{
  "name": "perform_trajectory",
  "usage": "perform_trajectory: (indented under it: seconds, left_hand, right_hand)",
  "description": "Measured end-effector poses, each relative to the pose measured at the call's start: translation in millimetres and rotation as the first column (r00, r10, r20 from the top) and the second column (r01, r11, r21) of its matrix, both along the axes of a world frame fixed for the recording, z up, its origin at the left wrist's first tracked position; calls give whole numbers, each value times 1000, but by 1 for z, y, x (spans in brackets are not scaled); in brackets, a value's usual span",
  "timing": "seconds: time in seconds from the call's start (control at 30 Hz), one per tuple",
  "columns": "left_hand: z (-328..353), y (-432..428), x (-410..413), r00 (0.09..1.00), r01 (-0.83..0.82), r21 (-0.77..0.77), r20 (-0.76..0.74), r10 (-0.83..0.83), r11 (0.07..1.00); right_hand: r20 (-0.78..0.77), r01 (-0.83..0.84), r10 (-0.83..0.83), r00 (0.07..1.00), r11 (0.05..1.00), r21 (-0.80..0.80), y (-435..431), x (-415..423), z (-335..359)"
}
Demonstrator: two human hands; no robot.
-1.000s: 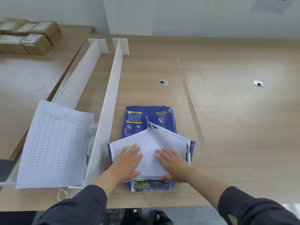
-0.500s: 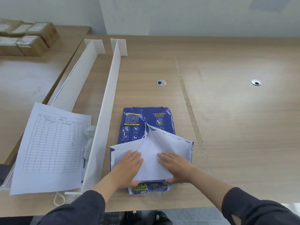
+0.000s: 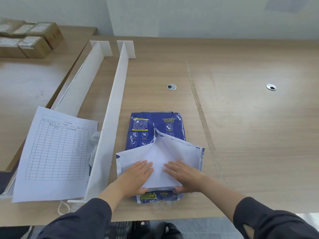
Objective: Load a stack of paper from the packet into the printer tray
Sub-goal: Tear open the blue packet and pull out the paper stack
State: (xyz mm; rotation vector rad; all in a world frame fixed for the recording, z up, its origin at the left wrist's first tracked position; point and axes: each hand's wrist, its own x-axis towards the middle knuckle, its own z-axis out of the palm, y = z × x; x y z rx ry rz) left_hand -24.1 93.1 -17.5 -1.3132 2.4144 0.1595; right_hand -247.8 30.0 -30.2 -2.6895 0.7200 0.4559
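A blue paper packet lies flat on the wooden desk, close to its near edge. Its wrapper is torn open at the near half, and the white flaps spread out to both sides. The white paper stack shows between them. My left hand rests on the left part of the stack, fingers flat on top, thumb hooked at the near edge. My right hand lies the same way on the right part, its thumb under the near edge. No printer or tray is in view.
A long white divider board stands just left of the packet, with a second one further left. A printed table sheet lies beside them. Brown cardboard boxes sit far left. Two cable grommets are set in the desk.
Both hands stay on the near end of the paper stack and have shifted only slightly. The view has drifted a little.
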Motion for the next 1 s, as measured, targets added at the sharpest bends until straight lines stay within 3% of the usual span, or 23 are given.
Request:
perform_trajectory:
  seconds: [0.1, 0.23, 0.33, 0.4, 0.47, 0.57, 0.6, 0.7, 0.83, 1.0]
  left_hand:
    - [-3, 1, -4, 991, 116, -145, -57, -125, 983]
    - [-3, 1, -3, 991, 118, -129, -46, -125, 985]
    - [0, -2, -1, 996, 85, -11, -8, -85, 996]
    - [0, -3, -2, 994, 106, -90, 21, -104, 990]
    - [-2, -1, -1, 993, 115, -47, -12, -116, 992]
    - [0, 2, -3, 977, 193, -128, -72, -203, 973]
    - [0, 2, -2, 976, 188, -145, -82, -201, 971]
    - [1, 1, -1, 974, 185, -161, -102, -203, 969]
    - [1, 1, -1, 977, 143, -141, -140, -163, 979]
    - [7, -3, 1, 995, 66, -118, -71, -75, 991]
  right_hand:
    - [37, -5, 5, 999, 1000, 10, 10, 6, -2]
    - [73, 24, -27, 997, 999, 46, 12, 4, -3]
    - [69, 22, -26, 997, 998, 58, 9, 0, -2]
    - [64, 27, -30, 998, 998, 53, 10, 0, -3]
    - [66, 39, -42, 997, 998, 42, 13, 2, -2]
    - [93, 33, -20, 995, 990, -137, 18, 9, -6]
    - [90, 33, -16, 996, 979, -200, 19, 13, -7]
    - [12, 48, -47, 999, 993, -104, 18, 20, -9]
    - [-22, 14, -16, 1000, 994, -112, 15, 21, -9]
    - [-31, -8, 5, 999, 995, -99, 11, 22, -5]
